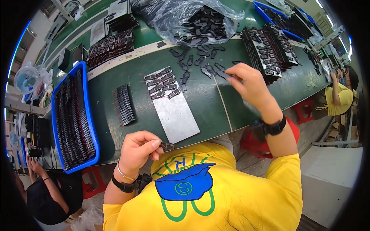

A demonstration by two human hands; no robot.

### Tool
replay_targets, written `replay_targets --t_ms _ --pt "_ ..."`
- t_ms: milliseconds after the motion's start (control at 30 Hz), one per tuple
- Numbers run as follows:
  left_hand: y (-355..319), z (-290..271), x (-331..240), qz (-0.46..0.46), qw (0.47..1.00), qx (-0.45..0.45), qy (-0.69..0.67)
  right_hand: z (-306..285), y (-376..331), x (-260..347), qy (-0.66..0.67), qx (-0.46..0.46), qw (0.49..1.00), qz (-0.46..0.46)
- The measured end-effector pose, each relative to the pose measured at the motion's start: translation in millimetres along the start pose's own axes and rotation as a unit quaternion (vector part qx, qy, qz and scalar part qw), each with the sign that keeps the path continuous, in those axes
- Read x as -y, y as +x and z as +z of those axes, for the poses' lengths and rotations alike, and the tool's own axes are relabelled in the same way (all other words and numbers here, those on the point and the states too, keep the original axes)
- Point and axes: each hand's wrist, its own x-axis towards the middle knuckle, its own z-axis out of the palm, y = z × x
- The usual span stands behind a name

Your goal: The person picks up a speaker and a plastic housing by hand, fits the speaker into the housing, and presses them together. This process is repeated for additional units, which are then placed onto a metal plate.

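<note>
Left hand [142, 149] pinches 1 dark part [169, 146] by the near edge of the desk [143, 115]. Right hand [247, 82] bends its fingers at the loose black pieces [199, 61]; whether it grips any, I cannot tell. A plate [177, 119] lies between the hands.

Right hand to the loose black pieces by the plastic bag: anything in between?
Nothing visible. The right hand is at the near side of the loose black pieces, fingertips right by the closest; touching or not, I can't tell. The plastic bag lies beyond them.
</note>
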Motion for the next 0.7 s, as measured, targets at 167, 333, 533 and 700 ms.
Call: replay_targets --t_ms 167,333,533,700 --pt "2.7 -3.4 -1.6 0.007 1.0 0.015 -0.025 -2.1 22.5 -24.5 -0.113 0.117 0.986 -0.039" --pt "3.5 -6.5 -5.3 -0.008 0.999 0.01 -0.03 14.6 23.2 1.6 -0.13 0.169 0.976 0.039" --pt "8.2 -11.5 -6.2 -0.005 1.0 -0.01 -0.024 5.6 16.2 7.4 0.172 0.108 0.958 0.204" --pt "13.3 -8.5 -11.5 -0.021 0.999 0.007 -0.027 -11.0 34.8 -11.4 -0.078 0.188 0.973 -0.107"
